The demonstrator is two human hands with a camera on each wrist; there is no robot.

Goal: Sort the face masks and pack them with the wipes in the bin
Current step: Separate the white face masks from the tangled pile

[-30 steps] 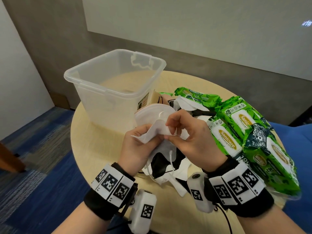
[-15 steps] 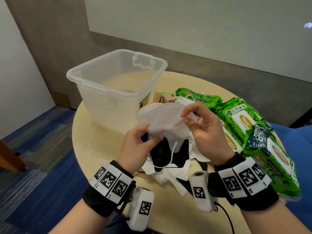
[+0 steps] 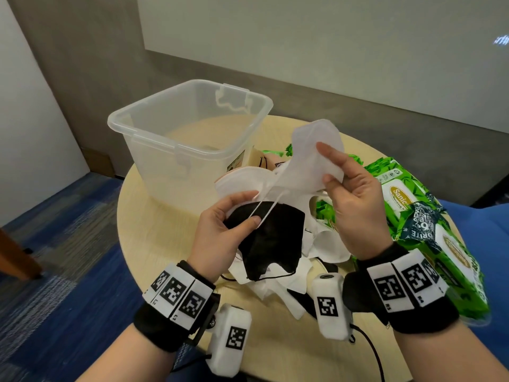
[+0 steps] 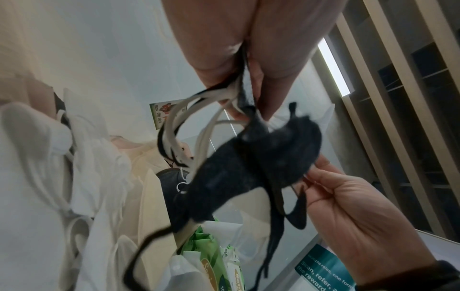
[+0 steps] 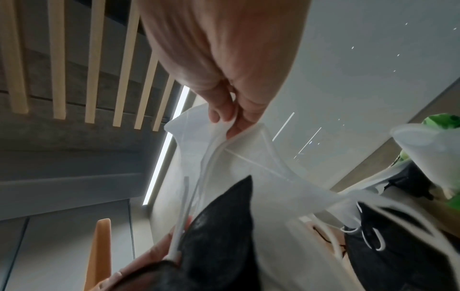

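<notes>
My right hand [image 3: 333, 166] pinches a white face mask [image 3: 311, 158] and holds it up above the pile; the same white mask [image 5: 239, 157] shows in the right wrist view between thumb and fingers [image 5: 224, 114]. My left hand [image 3: 242, 213] grips a black mask [image 3: 272, 238] together with white ear loops [image 3: 264, 213] that stretch up to the white mask. The black mask [image 4: 261, 161] hangs from the left hand's fingers [image 4: 251, 65]. More white and black masks [image 3: 325, 246] lie heaped on the table. A clear plastic bin [image 3: 192, 125] stands behind them, with nothing plainly visible inside.
Green wipes packs [image 3: 429, 230] lie stacked along the right side of the round wooden table [image 3: 154, 235]. A pink-edged mask and a small tan pack [image 3: 259, 164] sit beside the bin. Blue carpet lies to the left, a blue seat to the right.
My right hand has lifted the white mask up and to the right, off the pile. The black mask beneath is now exposed in my left hand, with the ear loops pulled taut between both hands.
</notes>
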